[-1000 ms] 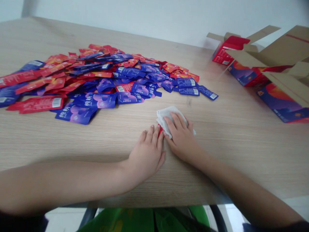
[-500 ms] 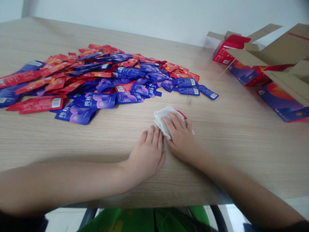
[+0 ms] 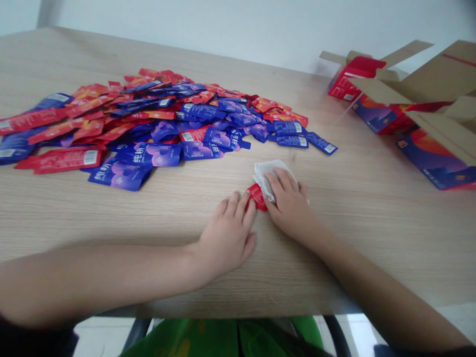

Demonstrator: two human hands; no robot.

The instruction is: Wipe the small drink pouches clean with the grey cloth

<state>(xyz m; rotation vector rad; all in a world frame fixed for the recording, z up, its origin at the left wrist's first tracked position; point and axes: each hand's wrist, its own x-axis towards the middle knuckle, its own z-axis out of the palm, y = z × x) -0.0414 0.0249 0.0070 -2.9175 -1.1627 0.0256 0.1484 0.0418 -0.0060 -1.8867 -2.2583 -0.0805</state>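
A red packet (image 3: 257, 197) lies flat on the table, partly hidden under a folded white cloth (image 3: 263, 173). My right hand (image 3: 288, 201) presses down on the cloth, its fingers curved over the material. On the packet's left end rest the fingertips of my left hand (image 3: 226, 233), stretched out flat with the thumb apart. The two hands are close together but do not touch.
Behind my left hand spreads a large heap of red and blue packets (image 3: 159, 111). Open cardboard boxes with raised flaps stand at the right: a small red one (image 3: 340, 84), a middle one (image 3: 375, 114) and a nearer one (image 3: 433, 158). The wooden table (image 3: 130, 218) ends in front of me.
My right hand and the cloth have slid to the right, uncovering more of the red packet. My left hand has stayed almost in place, its fingers a little more spread.
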